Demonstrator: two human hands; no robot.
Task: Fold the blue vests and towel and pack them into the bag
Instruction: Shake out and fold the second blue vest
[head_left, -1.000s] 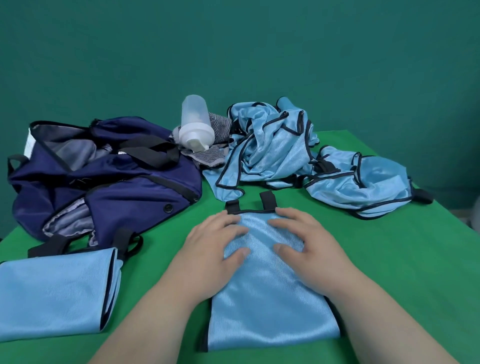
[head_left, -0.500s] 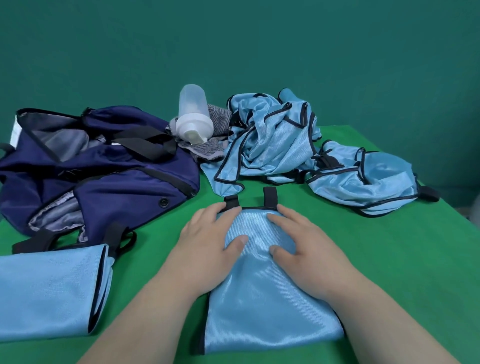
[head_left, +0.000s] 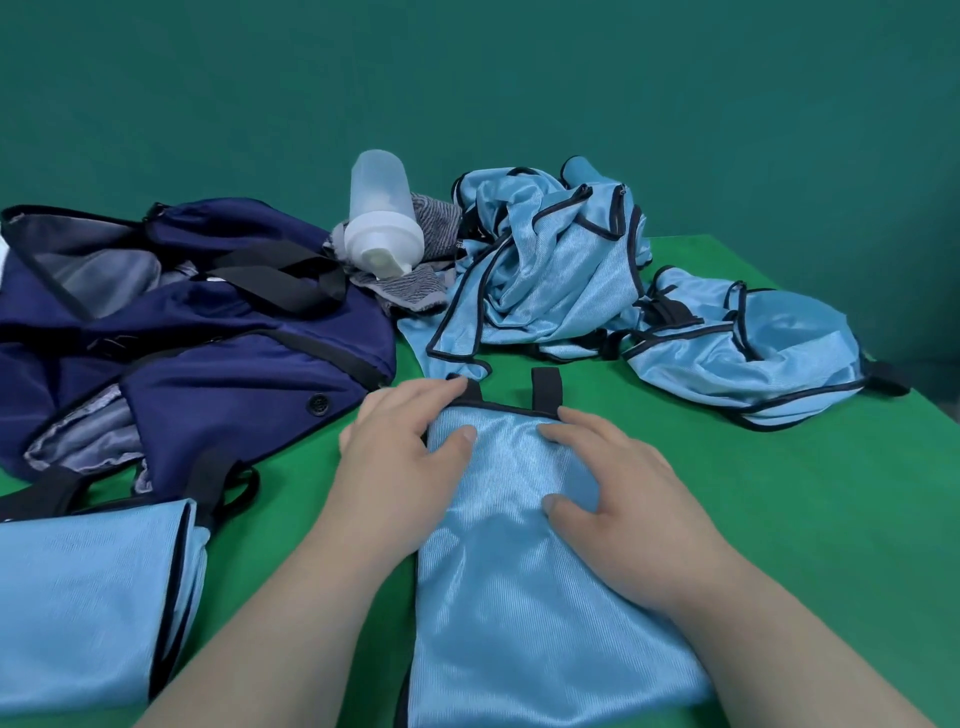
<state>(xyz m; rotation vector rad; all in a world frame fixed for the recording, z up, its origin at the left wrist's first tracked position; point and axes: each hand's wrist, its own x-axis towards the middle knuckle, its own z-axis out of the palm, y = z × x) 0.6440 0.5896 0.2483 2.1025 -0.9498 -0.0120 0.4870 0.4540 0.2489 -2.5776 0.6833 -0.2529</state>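
A folded light-blue vest (head_left: 524, 597) with black trim lies flat in front of me on the green table (head_left: 810, 519). My left hand (head_left: 400, 467) presses its far left corner, fingers straight over the edge. My right hand (head_left: 623, 493) lies flat on its upper right part. A second folded vest (head_left: 88, 597) sits at the near left. Two crumpled blue vests (head_left: 545, 270) (head_left: 753, 353) are heaped at the back. The navy bag (head_left: 182, 343) lies open at the left. A grey striped towel (head_left: 415, 291) sits behind it.
A translucent white shaker bottle (head_left: 379, 218) lies tilted on the grey towel between the bag and the vest heap. The table's right edge runs diagonally at the far right. A teal wall stands behind.
My left hand slid outward to the vest's left edge and my right hand shifted a little to the right, flattening the fold. The view dipped slightly.
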